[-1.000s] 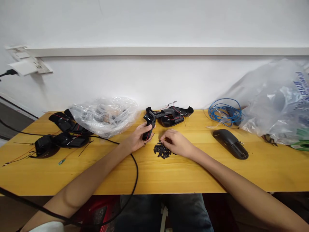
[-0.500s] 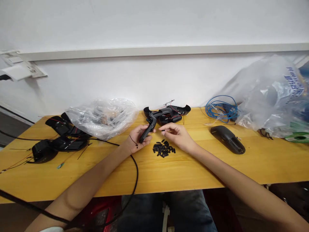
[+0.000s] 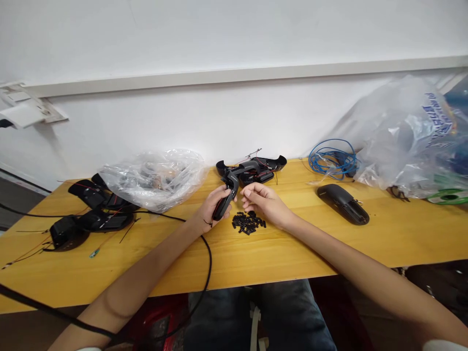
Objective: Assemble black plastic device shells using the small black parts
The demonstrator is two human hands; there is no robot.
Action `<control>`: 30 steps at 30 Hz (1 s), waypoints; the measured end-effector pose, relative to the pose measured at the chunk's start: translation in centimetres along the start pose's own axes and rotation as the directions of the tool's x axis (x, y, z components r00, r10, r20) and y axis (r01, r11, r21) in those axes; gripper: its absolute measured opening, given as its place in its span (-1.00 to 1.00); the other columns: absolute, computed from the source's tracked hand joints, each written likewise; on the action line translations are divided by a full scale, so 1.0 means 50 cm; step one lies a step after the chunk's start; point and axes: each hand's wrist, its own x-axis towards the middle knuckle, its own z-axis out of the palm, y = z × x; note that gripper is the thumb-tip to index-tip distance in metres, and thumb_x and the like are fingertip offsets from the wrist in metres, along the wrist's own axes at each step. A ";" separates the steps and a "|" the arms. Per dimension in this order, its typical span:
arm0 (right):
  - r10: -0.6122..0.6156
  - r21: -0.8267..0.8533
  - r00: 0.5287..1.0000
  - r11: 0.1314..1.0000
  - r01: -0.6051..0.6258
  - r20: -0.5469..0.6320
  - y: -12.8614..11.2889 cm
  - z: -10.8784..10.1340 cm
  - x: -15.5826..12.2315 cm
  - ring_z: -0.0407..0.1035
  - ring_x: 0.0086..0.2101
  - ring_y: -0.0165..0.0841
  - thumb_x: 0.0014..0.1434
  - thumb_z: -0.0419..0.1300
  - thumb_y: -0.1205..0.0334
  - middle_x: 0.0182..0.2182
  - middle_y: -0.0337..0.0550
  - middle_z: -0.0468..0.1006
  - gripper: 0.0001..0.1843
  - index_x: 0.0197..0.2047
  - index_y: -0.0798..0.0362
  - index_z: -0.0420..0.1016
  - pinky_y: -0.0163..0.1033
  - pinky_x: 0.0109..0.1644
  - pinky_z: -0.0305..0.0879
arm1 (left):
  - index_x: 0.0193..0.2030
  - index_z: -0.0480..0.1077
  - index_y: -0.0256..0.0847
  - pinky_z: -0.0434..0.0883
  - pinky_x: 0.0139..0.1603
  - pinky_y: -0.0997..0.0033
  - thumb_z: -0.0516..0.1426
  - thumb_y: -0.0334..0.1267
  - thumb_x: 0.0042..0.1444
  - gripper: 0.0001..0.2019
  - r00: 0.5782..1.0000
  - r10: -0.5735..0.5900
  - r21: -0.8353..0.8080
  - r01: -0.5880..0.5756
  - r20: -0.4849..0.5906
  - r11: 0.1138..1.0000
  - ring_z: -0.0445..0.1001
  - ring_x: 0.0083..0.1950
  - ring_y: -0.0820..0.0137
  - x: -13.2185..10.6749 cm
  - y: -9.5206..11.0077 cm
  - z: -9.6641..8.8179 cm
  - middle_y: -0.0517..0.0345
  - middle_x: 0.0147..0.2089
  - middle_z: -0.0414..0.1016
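Observation:
My left hand (image 3: 215, 207) is wrapped around the lower arm of an angled black plastic housing (image 3: 225, 201), its bend pointing up and away from me. Close to it on the right, my right hand (image 3: 263, 201) is closed in a pinch, thumb against fingertips. Whatever lies between those fingertips is hidden now. Just below both hands, a pile of small black plastic pieces (image 3: 248, 223) is spread on the wooden table (image 3: 292, 256). More black housings with thin wires (image 3: 259, 170) lie behind the hands, near the wall.
On the left are wired black housings (image 3: 106, 217), a clear plastic bag (image 3: 157, 178) and a black cable (image 3: 209, 263) looping over the table edge. To the right lie a black elongated case (image 3: 342, 204), a blue cable coil (image 3: 332, 158) and a large plastic bag (image 3: 402, 136).
The housing in my left hand has turned slightly more upright. My right hand has shifted a little toward it; the small black piece seen at its fingertips earlier is out of sight now.

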 end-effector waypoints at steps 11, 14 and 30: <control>0.026 0.074 0.990 0.997 -0.015 -0.142 0.009 -0.003 0.003 0.56 -0.28 -0.38 -0.06 0.71 -0.06 -0.23 -0.19 0.72 -0.48 -0.16 0.02 0.69 -0.22 -0.08 0.51 | 0.01 0.49 -0.19 0.17 -0.52 0.50 0.54 0.13 0.03 -0.41 0.969 0.106 0.112 -0.082 -0.224 0.990 0.28 -0.50 0.54 0.000 -0.026 0.018 0.31 -0.37 0.44; 0.047 0.059 0.985 0.998 -0.038 -0.166 0.009 -0.004 0.001 0.49 -0.35 -0.41 -0.10 0.72 -0.02 -0.30 -0.23 0.70 -0.51 -0.16 0.00 0.75 -0.25 -0.19 0.46 | 0.05 0.51 -0.20 0.26 -0.44 0.50 0.54 0.09 0.03 -0.41 0.957 0.138 0.122 -0.109 -0.257 0.986 0.36 -0.40 0.49 -0.005 -0.026 0.025 0.27 -0.31 0.49; 0.229 0.242 0.958 0.953 -0.185 -0.171 0.010 0.005 -0.005 0.63 -0.27 -0.42 -0.18 0.77 0.09 -0.26 -0.16 0.80 -0.53 -0.18 0.00 0.85 -0.37 -0.15 0.56 | 0.04 0.52 -0.16 0.43 -0.05 0.43 0.49 -0.01 0.04 -0.50 0.933 0.196 0.162 -0.153 -0.300 0.975 0.50 -0.09 0.35 -0.007 -0.032 0.036 0.20 -0.10 0.58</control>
